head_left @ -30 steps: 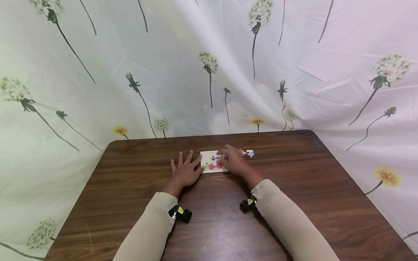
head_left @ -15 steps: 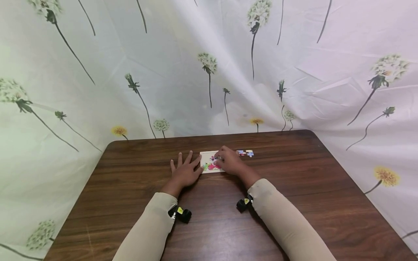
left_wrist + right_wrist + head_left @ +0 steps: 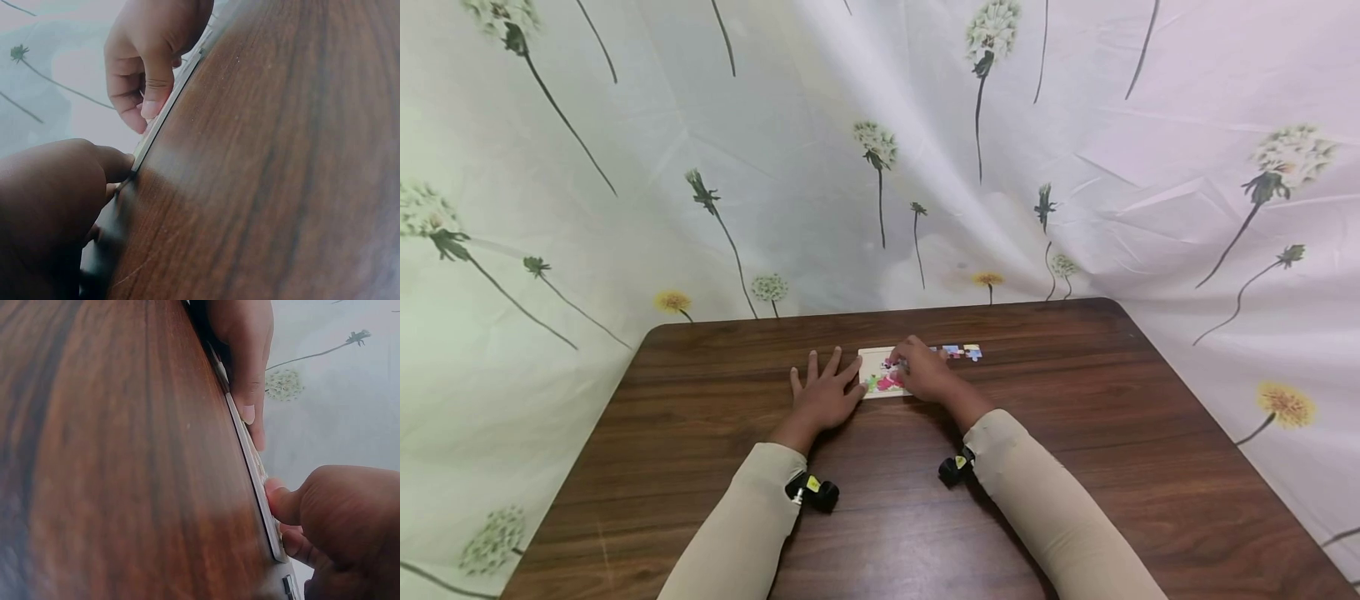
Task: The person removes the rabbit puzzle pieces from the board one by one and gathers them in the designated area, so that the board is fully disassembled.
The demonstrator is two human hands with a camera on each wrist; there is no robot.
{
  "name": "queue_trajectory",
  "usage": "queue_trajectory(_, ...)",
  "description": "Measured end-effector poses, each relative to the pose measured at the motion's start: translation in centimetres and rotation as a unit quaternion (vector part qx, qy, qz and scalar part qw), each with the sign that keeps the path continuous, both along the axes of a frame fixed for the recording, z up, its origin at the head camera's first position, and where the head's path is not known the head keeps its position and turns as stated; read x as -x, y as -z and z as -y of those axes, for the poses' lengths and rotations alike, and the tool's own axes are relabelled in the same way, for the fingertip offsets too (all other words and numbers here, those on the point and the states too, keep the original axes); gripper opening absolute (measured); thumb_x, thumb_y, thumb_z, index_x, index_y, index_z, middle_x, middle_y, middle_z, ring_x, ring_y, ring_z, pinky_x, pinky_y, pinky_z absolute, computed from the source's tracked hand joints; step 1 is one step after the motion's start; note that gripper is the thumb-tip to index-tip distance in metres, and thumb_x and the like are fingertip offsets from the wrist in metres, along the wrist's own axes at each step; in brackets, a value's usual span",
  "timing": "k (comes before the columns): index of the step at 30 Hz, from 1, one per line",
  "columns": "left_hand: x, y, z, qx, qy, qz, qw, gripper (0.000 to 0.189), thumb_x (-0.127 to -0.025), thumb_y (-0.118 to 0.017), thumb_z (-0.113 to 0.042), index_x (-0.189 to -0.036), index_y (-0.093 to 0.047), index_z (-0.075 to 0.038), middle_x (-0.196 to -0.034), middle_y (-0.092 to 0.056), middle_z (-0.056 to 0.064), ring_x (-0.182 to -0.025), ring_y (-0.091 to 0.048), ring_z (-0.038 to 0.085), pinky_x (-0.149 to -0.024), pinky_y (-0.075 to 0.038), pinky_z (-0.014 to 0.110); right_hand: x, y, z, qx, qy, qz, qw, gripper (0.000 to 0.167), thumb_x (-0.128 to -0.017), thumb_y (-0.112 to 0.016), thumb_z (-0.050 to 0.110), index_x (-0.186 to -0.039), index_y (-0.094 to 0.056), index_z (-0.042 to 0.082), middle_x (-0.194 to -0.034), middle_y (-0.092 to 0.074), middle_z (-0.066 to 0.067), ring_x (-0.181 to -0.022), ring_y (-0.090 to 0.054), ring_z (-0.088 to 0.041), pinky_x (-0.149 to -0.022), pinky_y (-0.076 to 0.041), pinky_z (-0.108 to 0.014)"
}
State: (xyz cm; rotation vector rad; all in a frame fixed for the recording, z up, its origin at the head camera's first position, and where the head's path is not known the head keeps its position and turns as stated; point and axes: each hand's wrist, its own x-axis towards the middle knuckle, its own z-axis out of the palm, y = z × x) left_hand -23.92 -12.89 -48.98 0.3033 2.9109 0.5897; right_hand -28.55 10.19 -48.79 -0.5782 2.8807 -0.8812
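Observation:
A small pale puzzle board (image 3: 872, 358) with a colourful cartoon picture lies flat near the table's far side. My left hand (image 3: 826, 400) rests on the table with fingers spread, its thumb and forefinger against the board's left edge. Over the board's right part, my right hand (image 3: 927, 372) bends its thumb and fingers downward in a pinch around a puzzle piece, which the fingers mostly hide. In the right wrist view the right thumb (image 3: 284, 501) touches the board's face. Loose puzzle pieces (image 3: 973, 352) lie just right of the board, partly behind the right hand.
The brown wooden table (image 3: 880, 517) has its far edge close behind the board. A pale cloth (image 3: 820, 167) printed with dandelions hangs behind and at both sides. Each wrist bears a small black camera (image 3: 820, 495).
My right hand has shifted slightly left over the board, so more of the loose pieces at its right show. The left hand stays in place.

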Motion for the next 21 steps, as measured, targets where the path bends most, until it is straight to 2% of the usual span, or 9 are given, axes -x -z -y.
queue_trajectory(11,0.07,-0.08,0.15,0.0,0.004,0.001,1.0,0.066,-0.115,-0.044,-0.057,-0.175,-0.029,-0.034,-0.187,-0.007,0.009,-0.17,0.012,0.05,-0.128,0.01,0.081,-0.18,-0.21,0.08,0.015,0.013,0.001,0.9998,0.016,-0.106,-0.074,0.019,-0.121,-0.07,0.015,-0.117,-0.065,-0.005,-0.109,-0.065,-0.026,-0.108,-0.033,-0.061)
queue_trajectory(18,0.01,-0.01,0.08,0.002,0.002,0.001,1.0,0.066,-0.115,-0.044,-0.058,-0.175,-0.029,-0.035,-0.187,-0.007,0.009,-0.17,0.011,0.05,-0.128,0.009,0.081,-0.07,0.07,0.22,0.005,0.011,-0.018,0.9998,0.019,-0.103,-0.078,0.016,-0.121,-0.072,0.016,-0.121,-0.07,-0.004,-0.122,-0.058,-0.028,-0.105,-0.033,-0.058)
queue_trajectory(21,-0.02,-0.04,0.1,0.0,0.002,0.001,1.0,0.066,-0.115,-0.044,-0.057,-0.175,-0.029,-0.035,-0.187,-0.007,0.008,-0.17,0.011,0.05,-0.128,0.01,0.081,0.01,0.16,0.29,-0.002,0.011,-0.027,0.9996,0.021,-0.102,-0.077,0.011,-0.122,-0.074,0.016,-0.121,-0.072,-0.004,-0.123,-0.056,-0.028,-0.105,-0.033,-0.057)
